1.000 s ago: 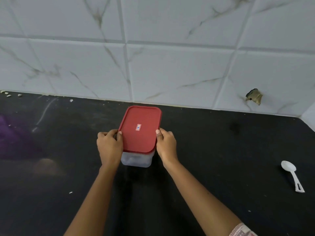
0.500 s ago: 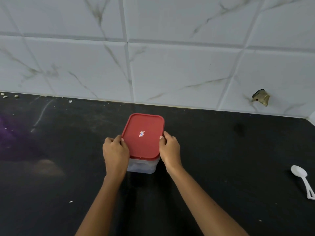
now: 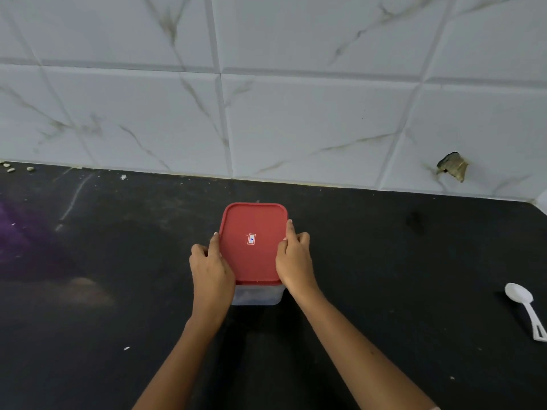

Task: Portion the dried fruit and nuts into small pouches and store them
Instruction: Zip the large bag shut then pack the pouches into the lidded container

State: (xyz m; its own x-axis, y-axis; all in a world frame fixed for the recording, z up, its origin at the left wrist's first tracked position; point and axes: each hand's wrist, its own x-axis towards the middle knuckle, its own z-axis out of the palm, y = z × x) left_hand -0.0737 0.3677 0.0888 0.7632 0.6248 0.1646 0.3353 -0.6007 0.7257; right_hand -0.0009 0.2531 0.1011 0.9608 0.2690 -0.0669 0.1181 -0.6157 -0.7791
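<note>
Clear plastic container (image 3: 257,295) with a red lid (image 3: 254,243), standing on the black countertop (image 3: 384,276) near the tiled wall (image 3: 296,113), roughly mid-counter. Lid looks seated flat; small sticker at its centre. Contents not readable through the frosted wall, so cannot tell what is inside.

Left hand (image 3: 210,267) clasps the left edge, thumb up along the lid rim, fingers curled round the side, mostly hidden. Right hand (image 3: 294,258) mirrors it on the right edge, fingers pressed together against the rim. Both grip the box between them.

White plastic spoon (image 3: 525,310) lies well apart at the far right. A few pale crumbs along the wall joint at left. No pouches in view.

Risks, as I judge them: if the lid is only resting, lifting by its edges could pop it off and drop the body, scattering the contents. If it is being pried open, a stiff seal giving way suddenly could jerk the box and spill. The glossy counter may let the base slide.
</note>
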